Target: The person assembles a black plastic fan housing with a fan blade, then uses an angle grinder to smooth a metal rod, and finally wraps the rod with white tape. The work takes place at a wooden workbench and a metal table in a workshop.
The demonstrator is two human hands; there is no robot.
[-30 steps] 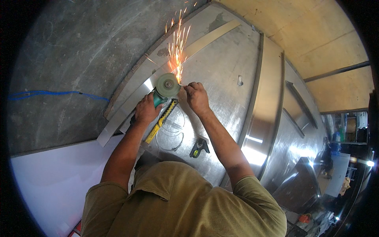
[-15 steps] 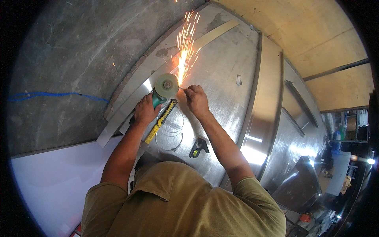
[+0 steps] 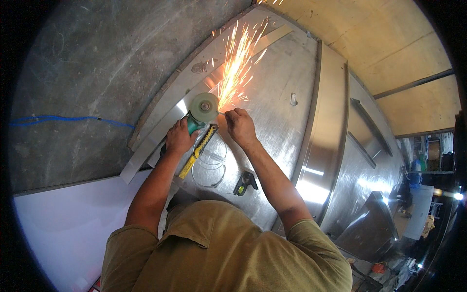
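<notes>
My left hand [image 3: 180, 137] is wrapped round a green angle grinder [image 3: 195, 123], whose round disc [image 3: 203, 101] faces up. Between the fingertips of my right hand [image 3: 241, 127] is a thin rod [image 3: 221, 113], its tip at the disc's right edge. Bright sparks [image 3: 236, 73] spray from that contact toward the far side. Just below the grinder lies a long yellow and black tool [image 3: 192, 163], its kind unclear. Beside it are thin wire loops [image 3: 209, 181]. A small black square head with a green level vial [image 3: 244, 184] rests nearer to me.
All this is on a shiny metal sheet worktop [image 3: 272, 121]. Flat metal strips [image 3: 141, 156] lie along its left side, and long metal channels [image 3: 367, 121] on the right. A blue cable [image 3: 68, 117] runs over the grey concrete [image 3: 97, 63]. A white panel [image 3: 73, 219] stands lower left.
The spark spray has grown wider and leans more to the right. My right hand has shifted slightly down and left with the rod; the left hand and grinder stay nearly in place.
</notes>
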